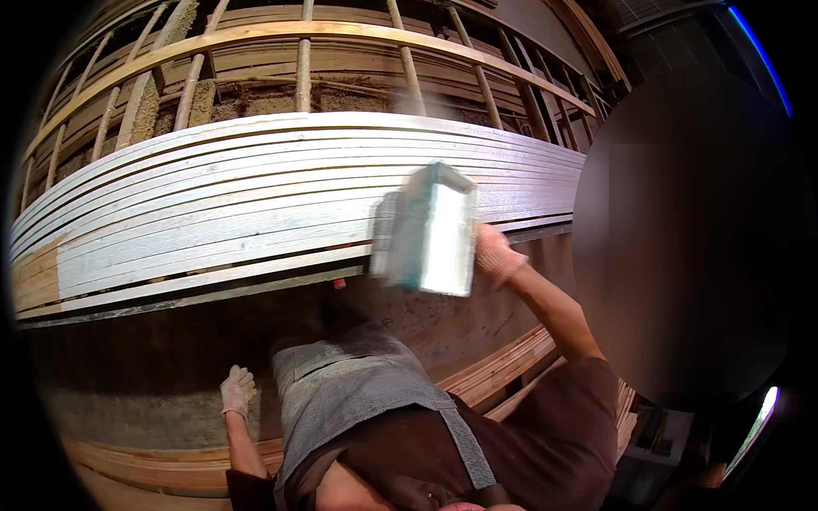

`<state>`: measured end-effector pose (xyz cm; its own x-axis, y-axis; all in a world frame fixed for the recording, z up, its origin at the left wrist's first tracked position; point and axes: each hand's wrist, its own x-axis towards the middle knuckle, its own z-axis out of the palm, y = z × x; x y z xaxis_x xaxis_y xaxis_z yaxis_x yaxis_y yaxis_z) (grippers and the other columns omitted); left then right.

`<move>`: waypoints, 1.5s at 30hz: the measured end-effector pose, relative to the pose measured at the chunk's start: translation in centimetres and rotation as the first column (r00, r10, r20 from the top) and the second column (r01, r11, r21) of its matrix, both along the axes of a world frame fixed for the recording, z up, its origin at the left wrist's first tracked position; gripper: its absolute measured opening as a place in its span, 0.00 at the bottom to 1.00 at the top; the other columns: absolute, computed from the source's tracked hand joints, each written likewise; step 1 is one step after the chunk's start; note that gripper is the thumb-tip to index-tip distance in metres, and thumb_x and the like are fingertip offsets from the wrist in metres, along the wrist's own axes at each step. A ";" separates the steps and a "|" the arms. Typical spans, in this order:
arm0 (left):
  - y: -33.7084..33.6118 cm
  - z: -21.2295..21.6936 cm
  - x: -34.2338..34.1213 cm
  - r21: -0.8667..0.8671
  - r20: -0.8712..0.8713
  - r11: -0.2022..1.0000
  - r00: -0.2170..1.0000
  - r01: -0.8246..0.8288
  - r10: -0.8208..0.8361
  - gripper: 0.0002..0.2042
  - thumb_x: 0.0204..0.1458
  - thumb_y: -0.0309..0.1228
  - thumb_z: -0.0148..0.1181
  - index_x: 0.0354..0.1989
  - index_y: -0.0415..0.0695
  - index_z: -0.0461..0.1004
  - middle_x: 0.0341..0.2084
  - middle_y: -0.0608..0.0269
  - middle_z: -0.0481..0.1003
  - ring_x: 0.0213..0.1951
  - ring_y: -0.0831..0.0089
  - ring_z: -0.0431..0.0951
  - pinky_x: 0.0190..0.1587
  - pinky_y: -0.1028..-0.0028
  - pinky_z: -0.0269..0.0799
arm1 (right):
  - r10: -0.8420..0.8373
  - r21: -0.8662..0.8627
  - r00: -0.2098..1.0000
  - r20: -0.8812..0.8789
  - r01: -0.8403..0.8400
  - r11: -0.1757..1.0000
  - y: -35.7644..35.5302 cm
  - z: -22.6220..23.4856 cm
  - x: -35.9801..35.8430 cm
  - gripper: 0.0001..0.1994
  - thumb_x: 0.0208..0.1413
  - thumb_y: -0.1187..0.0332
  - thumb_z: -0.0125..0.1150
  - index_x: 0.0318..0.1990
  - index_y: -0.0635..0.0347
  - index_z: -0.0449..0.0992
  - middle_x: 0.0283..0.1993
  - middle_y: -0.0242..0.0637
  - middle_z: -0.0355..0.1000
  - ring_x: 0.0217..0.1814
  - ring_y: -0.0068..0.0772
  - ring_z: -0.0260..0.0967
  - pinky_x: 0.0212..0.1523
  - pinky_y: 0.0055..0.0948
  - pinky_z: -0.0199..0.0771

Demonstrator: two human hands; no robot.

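Note:
My right hand (497, 254), in a pinkish knit glove, is closed on the right side of a rectangular box-shaped container (449, 234). Motion smears the container; its edges look teal and its broad face bright white. The fingers behind it are mostly hidden. Below it lies a row of long boards (256, 192), side by side, their upper faces coated white. At their left end a strip of bare wood shows. A dark, blurred patch falls on the boards just left of the container. Low on the left, my left hand (239, 392) in a whitish glove hangs away from the boards, fingers loosely bent, nothing visible in it.
Beyond the boards runs a rack of round bars (303, 64) crossed by a long wooden strip (341, 31), with stacked planks behind. More bare planks (503, 366) lie beside and behind me. A small red object (339, 284) shows at the boards' near edge. The right side is blurred.

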<state>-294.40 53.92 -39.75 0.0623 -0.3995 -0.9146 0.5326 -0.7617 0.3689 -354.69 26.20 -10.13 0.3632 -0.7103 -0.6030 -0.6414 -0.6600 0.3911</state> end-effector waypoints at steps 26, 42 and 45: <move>8.9 4.5 -8.0 0.205 0.132 0.977 0.990 -0.067 0.040 0.21 0.62 0.53 0.57 0.44 0.45 0.76 0.24 0.72 0.73 0.18 0.80 0.62 0.20 0.77 0.59 | -0.113 -0.351 0.990 0.088 0.137 0.926 -9.2 -0.9 -21.2 0.14 0.58 0.68 0.51 0.46 0.61 0.81 0.46 0.47 0.79 0.54 0.46 0.75 0.57 0.43 0.71; -6.5 7.0 -8.5 -0.041 0.127 0.999 0.991 -0.031 0.036 0.18 0.66 0.50 0.50 0.32 0.49 0.68 0.19 0.73 0.59 0.18 0.80 0.56 0.18 0.76 0.50 | -0.501 0.108 0.552 0.667 0.593 0.798 -12.9 4.4 6.6 0.12 0.59 0.61 0.58 0.43 0.56 0.81 0.35 0.49 0.80 0.39 0.50 0.81 0.38 0.44 0.82; -3.3 4.2 -9.8 -0.128 -0.309 0.984 0.948 -0.125 0.080 0.19 0.66 0.49 0.49 0.29 0.48 0.69 0.15 0.72 0.55 0.16 0.78 0.53 0.18 0.74 0.48 | -0.591 0.049 0.552 0.588 0.704 0.708 -11.9 5.5 -2.6 0.11 0.59 0.65 0.56 0.43 0.58 0.81 0.36 0.49 0.80 0.40 0.50 0.81 0.38 0.46 0.81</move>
<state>-304.18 50.61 -35.53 -0.1600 -0.5346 -0.8298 0.7082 -0.6478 0.2808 -357.29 14.30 -4.59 -0.0309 -0.9509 -0.3080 -0.9935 0.0629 -0.0945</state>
